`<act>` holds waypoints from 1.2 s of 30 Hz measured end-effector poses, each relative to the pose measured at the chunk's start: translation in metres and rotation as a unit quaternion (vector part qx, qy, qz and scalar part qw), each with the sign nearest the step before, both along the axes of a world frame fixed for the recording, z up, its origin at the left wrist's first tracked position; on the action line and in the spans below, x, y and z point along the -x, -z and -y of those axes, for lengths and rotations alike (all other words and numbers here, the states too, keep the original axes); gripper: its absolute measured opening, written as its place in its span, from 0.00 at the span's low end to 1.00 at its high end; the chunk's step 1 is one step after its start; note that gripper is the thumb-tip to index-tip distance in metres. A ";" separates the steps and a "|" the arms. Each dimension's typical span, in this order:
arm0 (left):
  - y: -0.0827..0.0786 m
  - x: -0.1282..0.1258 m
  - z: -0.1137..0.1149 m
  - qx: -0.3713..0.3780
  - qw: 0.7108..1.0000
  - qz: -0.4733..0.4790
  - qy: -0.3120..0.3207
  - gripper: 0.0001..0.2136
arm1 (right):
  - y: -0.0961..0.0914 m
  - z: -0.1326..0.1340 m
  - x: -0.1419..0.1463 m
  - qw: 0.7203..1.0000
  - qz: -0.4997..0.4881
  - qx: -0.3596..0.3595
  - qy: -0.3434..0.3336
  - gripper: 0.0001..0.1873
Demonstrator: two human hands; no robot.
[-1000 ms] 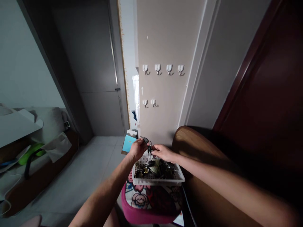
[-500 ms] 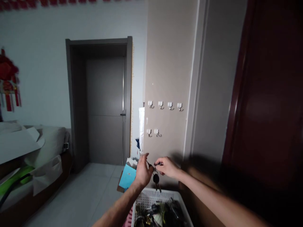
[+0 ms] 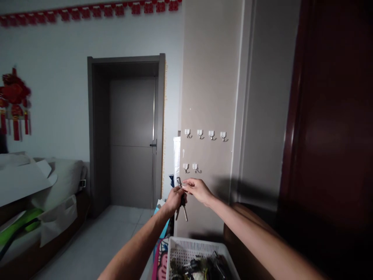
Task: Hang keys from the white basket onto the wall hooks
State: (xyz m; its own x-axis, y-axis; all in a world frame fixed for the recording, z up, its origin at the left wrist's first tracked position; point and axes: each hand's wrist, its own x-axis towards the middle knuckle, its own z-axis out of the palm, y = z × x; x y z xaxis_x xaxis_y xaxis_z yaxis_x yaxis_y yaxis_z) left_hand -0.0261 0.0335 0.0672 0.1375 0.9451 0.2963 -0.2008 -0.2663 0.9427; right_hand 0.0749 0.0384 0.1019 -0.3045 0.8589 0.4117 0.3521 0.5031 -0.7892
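Observation:
A bunch of keys (image 3: 182, 206) hangs from both my hands in front of the beige wall panel. My left hand (image 3: 174, 199) is closed round the bunch, with keys dangling below it. My right hand (image 3: 197, 189) pinches the top of the bunch, near its ring. Both hands are just below two small white wall hooks (image 3: 190, 167). A row of several more hooks (image 3: 205, 134) sits higher on the panel. All hooks are bare.
A white perforated basket (image 3: 189, 245) with more keys and dark bits stands below on a patterned pink stool (image 3: 159, 264). A brown rounded furniture edge (image 3: 250, 233) is at right, a dark red door (image 3: 335, 136) beyond, a grey door (image 3: 131, 140) left, a cluttered sofa (image 3: 35, 194) far left.
My hands lifted the key bunch out of the basket and up toward the lower hooks. My head tilted up, so the basket dropped to the bottom edge.

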 end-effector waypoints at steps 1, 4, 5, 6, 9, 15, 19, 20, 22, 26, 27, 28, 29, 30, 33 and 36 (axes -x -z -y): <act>-0.002 0.002 -0.001 0.006 1.000 0.003 0.005 0.08 | 0.001 0.000 0.000 1.000 0.006 -0.005 0.002 0.14; -0.009 0.007 -0.004 0.015 0.999 -0.023 0.029 0.09 | 0.001 -0.002 0.000 1.000 0.003 -0.007 0.006 0.14; -0.012 0.007 -0.005 0.013 0.999 -0.036 0.033 0.09 | 0.000 -0.003 0.001 1.000 -0.012 -0.002 0.000 0.15; -0.015 0.008 -0.006 0.010 0.998 -0.049 0.034 0.09 | -0.001 -0.004 0.002 0.999 -0.032 0.002 -0.005 0.15; -0.027 0.008 -0.009 -0.009 0.994 -0.096 0.049 0.10 | -0.005 -0.009 0.006 0.996 -0.087 0.021 -0.024 0.16; -0.051 0.008 -0.019 -0.033 0.993 -0.109 0.025 0.07 | -0.031 -0.025 0.015 0.987 -0.161 0.012 0.003 0.16; -0.064 0.012 -0.027 -0.037 0.993 -0.098 -0.051 0.15 | -0.065 -0.049 0.015 0.976 -0.204 -0.054 0.062 0.12; -0.067 0.012 -0.030 -0.041 0.992 -0.096 -0.071 0.17 | -0.074 -0.057 0.015 0.972 -0.212 -0.067 0.071 0.11; -0.073 0.012 -0.034 -0.049 0.989 -0.100 -0.098 0.19 | -0.091 -0.071 0.015 0.966 -0.231 -0.085 0.084 0.09; -0.085 0.011 -0.046 -0.066 0.979 -0.150 -0.125 0.20 | -0.118 -0.089 0.019 0.954 -0.256 -0.095 0.124 0.09; -0.088 0.011 -0.049 -0.071 0.976 -0.160 -0.131 0.20 | -0.123 -0.092 0.020 0.952 -0.257 -0.095 0.134 0.09; -0.090 0.010 -0.052 -0.076 0.973 -0.167 -0.137 0.20 | -0.127 -0.094 0.021 0.952 -0.254 -0.095 0.142 0.09; -0.092 0.010 -0.055 -0.081 0.971 -0.173 -0.143 0.20 | -0.130 -0.096 0.021 0.952 -0.251 -0.094 0.150 0.09; -0.094 0.009 -0.057 -0.085 0.969 -0.177 -0.146 0.20 | -0.132 -0.099 0.021 0.952 -0.248 -0.092 0.157 0.09; -0.094 0.006 -0.062 -0.089 0.966 -0.193 -0.148 0.20 | -0.132 -0.110 0.019 0.955 -0.233 -0.076 0.170 0.09; -0.088 0.003 -0.063 -0.082 0.963 -0.210 -0.146 0.19 | -0.126 -0.122 0.016 0.960 -0.220 -0.055 0.167 0.09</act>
